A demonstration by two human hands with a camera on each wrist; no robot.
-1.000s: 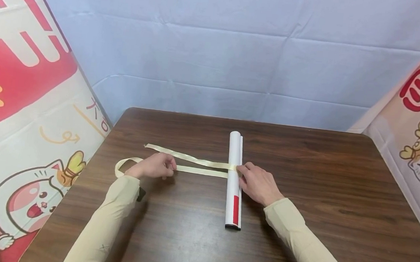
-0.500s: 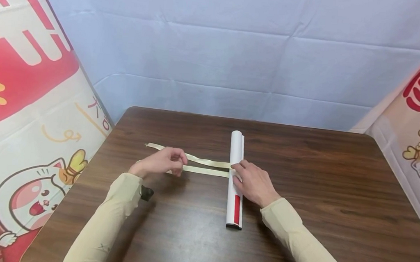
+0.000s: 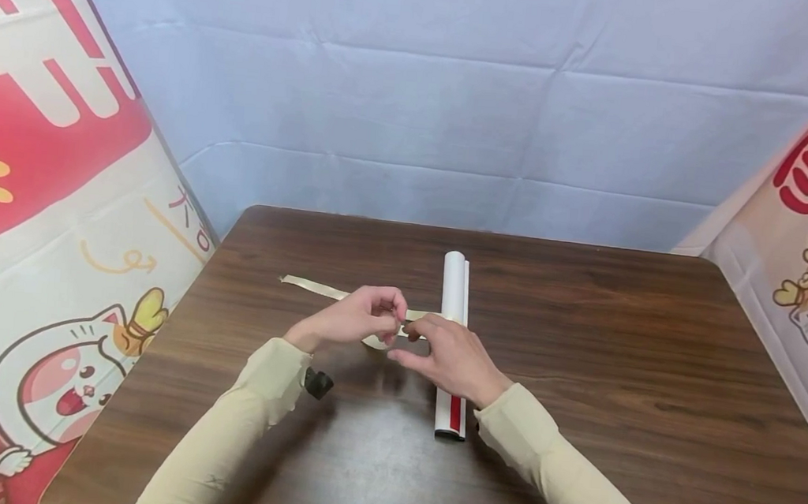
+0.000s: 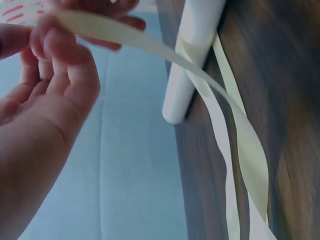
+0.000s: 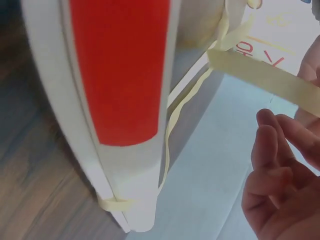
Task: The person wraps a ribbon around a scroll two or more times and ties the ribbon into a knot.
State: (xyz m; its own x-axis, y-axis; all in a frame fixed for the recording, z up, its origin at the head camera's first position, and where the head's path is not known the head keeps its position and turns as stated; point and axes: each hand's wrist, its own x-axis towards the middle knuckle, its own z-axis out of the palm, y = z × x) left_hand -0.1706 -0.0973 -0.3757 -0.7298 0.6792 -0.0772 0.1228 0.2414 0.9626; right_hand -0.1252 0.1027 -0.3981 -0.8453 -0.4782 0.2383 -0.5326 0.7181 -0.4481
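A white roll (image 3: 454, 280) with a red patch and a dark near end lies lengthwise on the table. A pale yellow ribbon (image 3: 316, 286) loops round its middle, one tail stretching left across the tabletop. My left hand (image 3: 355, 315) pinches the other length of ribbon (image 4: 150, 44) between thumb and curled fingers, lifted above the table left of the roll. Over the roll reaches my right hand (image 3: 456, 357), its fingers loosely bent near the left fingertips and nothing gripped. In the right wrist view its fingers (image 5: 267, 145) show below the raised ribbon (image 5: 265, 77).
The brown wooden table (image 3: 618, 340) spreads out on both sides of the roll. A pale blue cloth (image 3: 414, 126) hangs behind it, with printed cartoon panels at left and right. A small black device (image 3: 318, 384) sits under the left wrist.
My left hand has moved right toward the roll, drawing the ribbon with it. The right hand has left the ribbon on the roll and shifted left to meet it.
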